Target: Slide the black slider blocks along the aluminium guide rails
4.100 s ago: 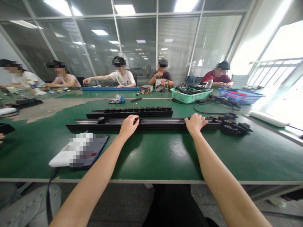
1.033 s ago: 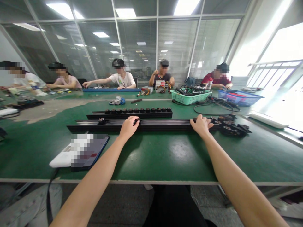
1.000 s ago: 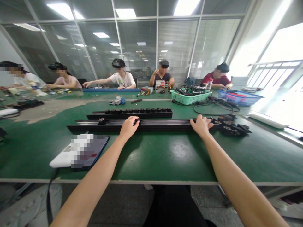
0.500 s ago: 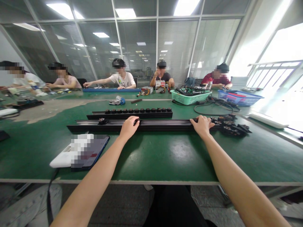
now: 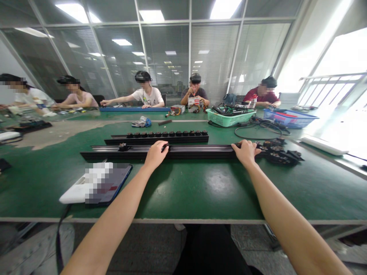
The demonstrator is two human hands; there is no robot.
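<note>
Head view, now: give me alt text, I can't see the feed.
Both bare hands, left and right, rest on a long black rail lying across a green table. Behind it lies a shorter rail bearing a row of small black parts; more black parts are heaped at the long rail's right end.
</note>
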